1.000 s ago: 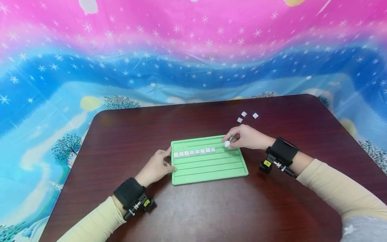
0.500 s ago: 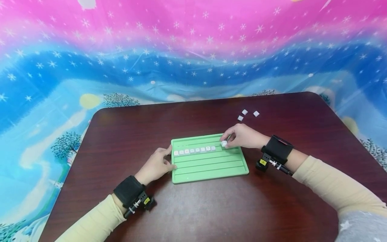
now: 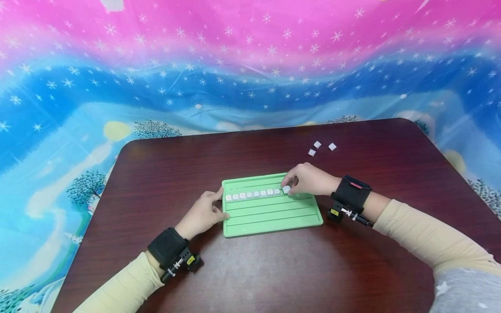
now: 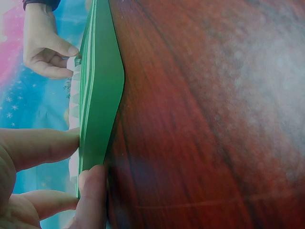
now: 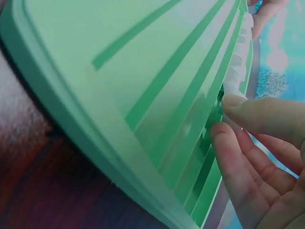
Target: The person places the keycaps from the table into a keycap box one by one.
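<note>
A green grooved tray lies on the table, with a row of white keycaps standing along one of its upper grooves. My left hand holds the tray's left edge; in the left wrist view its fingers press against the side and rim. Over the right part of the tray, my right hand pinches one white keycap between thumb and fingers, just right of the row's end. In the right wrist view the fingertips are low at the groove and mostly cover that keycap.
Three loose white keycaps lie on the dark wooden table beyond the right hand. A colourful cloth hangs behind the table's far edge. Each wrist wears a black strap with a small camera.
My right hand has moved left and lower with its keycap, closer to the end of the row. The left hand keeps its hold on the tray.
</note>
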{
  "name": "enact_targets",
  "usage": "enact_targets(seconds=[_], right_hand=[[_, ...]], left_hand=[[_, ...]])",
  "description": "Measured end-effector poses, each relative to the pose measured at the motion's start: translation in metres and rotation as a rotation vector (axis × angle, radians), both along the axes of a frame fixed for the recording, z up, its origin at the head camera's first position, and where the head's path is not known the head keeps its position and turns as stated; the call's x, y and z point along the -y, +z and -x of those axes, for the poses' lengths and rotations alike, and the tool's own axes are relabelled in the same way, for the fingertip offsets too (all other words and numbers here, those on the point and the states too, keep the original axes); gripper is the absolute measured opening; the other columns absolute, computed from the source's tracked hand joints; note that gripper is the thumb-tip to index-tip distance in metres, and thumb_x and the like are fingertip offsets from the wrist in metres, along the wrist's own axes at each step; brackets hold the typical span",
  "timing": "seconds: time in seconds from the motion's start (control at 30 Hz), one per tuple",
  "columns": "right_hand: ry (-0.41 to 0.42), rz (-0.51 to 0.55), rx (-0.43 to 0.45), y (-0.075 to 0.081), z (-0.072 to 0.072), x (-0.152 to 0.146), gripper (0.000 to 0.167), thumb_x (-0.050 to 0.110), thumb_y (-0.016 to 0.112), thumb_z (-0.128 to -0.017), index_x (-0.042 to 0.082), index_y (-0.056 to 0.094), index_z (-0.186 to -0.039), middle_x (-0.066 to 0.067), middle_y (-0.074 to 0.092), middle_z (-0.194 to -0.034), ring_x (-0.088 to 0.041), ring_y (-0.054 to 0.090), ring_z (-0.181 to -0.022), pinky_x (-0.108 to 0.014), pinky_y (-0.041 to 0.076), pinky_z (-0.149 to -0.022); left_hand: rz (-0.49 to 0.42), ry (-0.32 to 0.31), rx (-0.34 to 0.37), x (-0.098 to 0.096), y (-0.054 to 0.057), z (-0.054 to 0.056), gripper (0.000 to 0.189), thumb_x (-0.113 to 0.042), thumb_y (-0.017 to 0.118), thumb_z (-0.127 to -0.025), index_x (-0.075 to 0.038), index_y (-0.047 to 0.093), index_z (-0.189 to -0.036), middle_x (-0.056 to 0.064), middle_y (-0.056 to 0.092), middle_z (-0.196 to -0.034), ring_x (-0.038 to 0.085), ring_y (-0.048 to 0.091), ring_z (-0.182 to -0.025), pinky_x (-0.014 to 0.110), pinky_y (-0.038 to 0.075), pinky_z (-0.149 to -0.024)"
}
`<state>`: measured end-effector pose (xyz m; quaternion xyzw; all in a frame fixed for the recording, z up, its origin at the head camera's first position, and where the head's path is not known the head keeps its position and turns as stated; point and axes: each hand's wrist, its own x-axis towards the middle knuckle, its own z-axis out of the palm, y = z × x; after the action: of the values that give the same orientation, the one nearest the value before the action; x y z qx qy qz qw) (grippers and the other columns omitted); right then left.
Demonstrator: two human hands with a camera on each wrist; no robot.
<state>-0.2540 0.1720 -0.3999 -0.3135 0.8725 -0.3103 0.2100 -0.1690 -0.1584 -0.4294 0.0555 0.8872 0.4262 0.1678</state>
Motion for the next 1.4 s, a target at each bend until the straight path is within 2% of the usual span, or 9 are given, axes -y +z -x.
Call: enact_targets(seconds=[0.3, 0.57, 0.83, 1.07, 1.4], right_hand=[[0.033, -0.011, -0.055, -0.001, -0.002, 0.007, 0.023, 0.002, 0.078, -0.089, 0.006, 0.078, -0.111, -0.006, 0.07, -0.112, -0.016, 0.066, -0.094, -0.03, 0.054, -0.084], [0.04, -0.039, -0.078, -0.001, -0.001, 0.01, 0.022, 0.001, 0.078, -0.088, 0.007, 0.079, -0.109, -0.004, 0.07, -0.109, -0.015, 0.066, -0.092, -0.031, 0.054, -0.084], [0.048, -0.052, -0.09, 0.002, -0.001, 0.013, 0.022, -0.001, 0.078, -0.088, 0.006, 0.078, -0.109, -0.004, 0.07, -0.107, -0.017, 0.065, -0.091, -0.033, 0.053, -0.083], [0.052, -0.061, -0.077, 0.001, -0.001, 0.012, 0.028, 0.001, 0.079, -0.088, 0.006, 0.077, -0.115, -0.005, 0.071, -0.112, -0.017, 0.066, -0.095, -0.032, 0.054, -0.085], [0.043, -0.082, -0.097, 0.0, 0.001, 0.009, 0.019, 0.004, 0.079, -0.088, 0.006, 0.08, -0.107, -0.003, 0.073, -0.105, -0.015, 0.068, -0.092, -0.033, 0.055, -0.083]], left_hand=[[0.006, 0.0, -0.002, 0.0, 0.0, 0.001, 0.083, -0.004, 0.075, -0.092, 0.004, 0.025, -0.159, 0.025, 0.047, -0.134, 0.015, 0.056, -0.076, 0.032, 0.046, -0.07], [-0.001, -0.002, 0.007, 0.001, 0.001, 0.0, 0.083, -0.004, 0.074, -0.093, 0.003, 0.024, -0.159, 0.025, 0.046, -0.135, 0.015, 0.056, -0.075, 0.032, 0.046, -0.071], [0.003, -0.003, 0.0, 0.001, 0.001, 0.0, 0.083, -0.004, 0.074, -0.093, 0.003, 0.025, -0.159, 0.025, 0.046, -0.135, 0.015, 0.055, -0.076, 0.032, 0.046, -0.071], [0.005, -0.001, -0.005, 0.0, 0.001, 0.0, 0.083, -0.003, 0.075, -0.093, 0.004, 0.025, -0.159, 0.025, 0.047, -0.134, 0.015, 0.056, -0.077, 0.032, 0.047, -0.071], [0.002, 0.0, -0.004, 0.0, 0.001, 0.0, 0.083, -0.002, 0.075, -0.092, 0.005, 0.025, -0.158, 0.025, 0.047, -0.132, 0.015, 0.055, -0.076, 0.032, 0.046, -0.071]])
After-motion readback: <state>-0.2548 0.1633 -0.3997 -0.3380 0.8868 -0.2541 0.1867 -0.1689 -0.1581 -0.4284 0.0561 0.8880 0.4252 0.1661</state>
